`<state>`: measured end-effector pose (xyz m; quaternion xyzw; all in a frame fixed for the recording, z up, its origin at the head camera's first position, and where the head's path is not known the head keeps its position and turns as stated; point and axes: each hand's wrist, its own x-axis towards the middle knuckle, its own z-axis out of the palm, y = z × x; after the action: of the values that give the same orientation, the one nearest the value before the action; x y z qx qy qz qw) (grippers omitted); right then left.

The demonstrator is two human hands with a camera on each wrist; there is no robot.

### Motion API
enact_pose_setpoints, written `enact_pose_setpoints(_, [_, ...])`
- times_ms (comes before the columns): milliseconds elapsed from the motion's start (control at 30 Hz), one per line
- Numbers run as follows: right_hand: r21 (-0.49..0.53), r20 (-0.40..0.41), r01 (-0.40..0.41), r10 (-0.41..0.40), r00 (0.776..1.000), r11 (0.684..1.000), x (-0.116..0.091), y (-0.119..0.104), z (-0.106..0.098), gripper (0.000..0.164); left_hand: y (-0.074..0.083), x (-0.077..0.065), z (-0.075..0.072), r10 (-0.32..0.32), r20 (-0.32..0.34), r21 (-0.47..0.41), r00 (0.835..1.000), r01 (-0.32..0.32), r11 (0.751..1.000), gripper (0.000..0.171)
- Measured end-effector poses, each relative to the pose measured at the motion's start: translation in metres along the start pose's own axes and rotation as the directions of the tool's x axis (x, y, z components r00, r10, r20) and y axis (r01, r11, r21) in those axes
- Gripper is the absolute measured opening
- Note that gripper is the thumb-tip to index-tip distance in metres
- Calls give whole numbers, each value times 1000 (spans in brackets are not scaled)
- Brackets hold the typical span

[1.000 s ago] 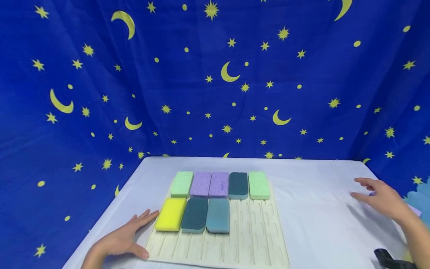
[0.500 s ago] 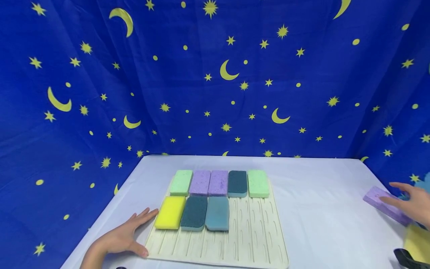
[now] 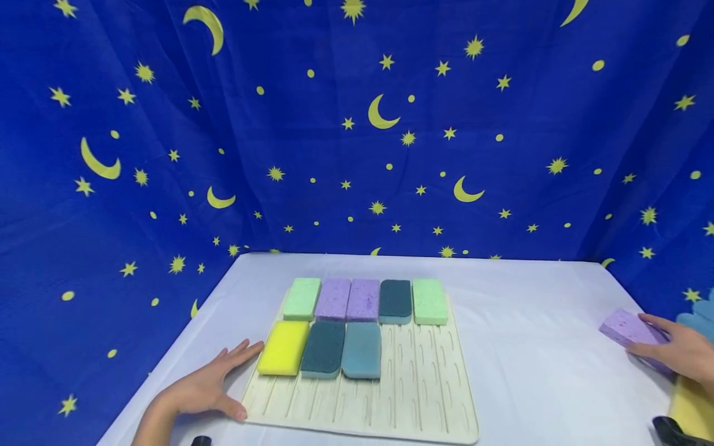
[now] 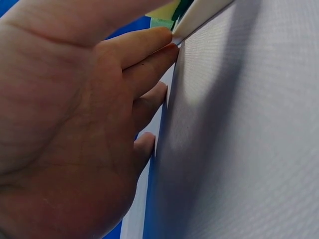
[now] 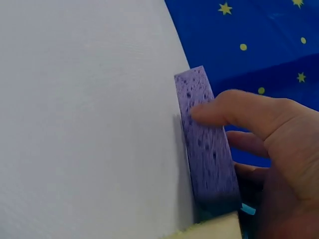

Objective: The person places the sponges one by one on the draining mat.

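My right hand [image 3: 683,350] holds a purple sponge [image 3: 627,328] at the table's right side. In the right wrist view its thumb presses the pitted side face of that sponge [image 5: 207,164], with the other fingers behind it. At the left edge of a cream ridged mat [image 3: 418,396], my left hand [image 3: 203,387] rests with fingers spread, thumb at the near corner. On the mat, a back row runs green, two purple, dark teal, green sponges. In front lie a yellow sponge [image 3: 283,348], a dark teal one [image 3: 323,348] and a blue one [image 3: 361,350].
Close to the right hand is a yellow piece [image 3: 691,409], partly cut off by the frame. A black object [image 3: 672,430] lies at the lower right edge. Blue star-patterned cloth [image 3: 424,124] walls the white table [image 3: 535,347] at the back and sides.
The right hand moves right to the purple sponge at the table's edge and takes hold of it. My left hand stays at the mat, and the sponges on it keep their places.
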<state>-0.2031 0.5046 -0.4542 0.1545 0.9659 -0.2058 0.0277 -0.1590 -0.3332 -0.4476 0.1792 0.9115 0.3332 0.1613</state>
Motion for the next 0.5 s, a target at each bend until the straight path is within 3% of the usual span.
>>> enact_pose_setpoints(233, [-106,47,138,-133,990,985,2,-16,-4,105,-4,-1,3,26,-8,14,1000,-26,1000,108])
enact_pose_setpoints(500, [-57,90,195,-190,978,979,-1,-24,-2,102,0,1,0,36,-13,22,999,-36,999,108])
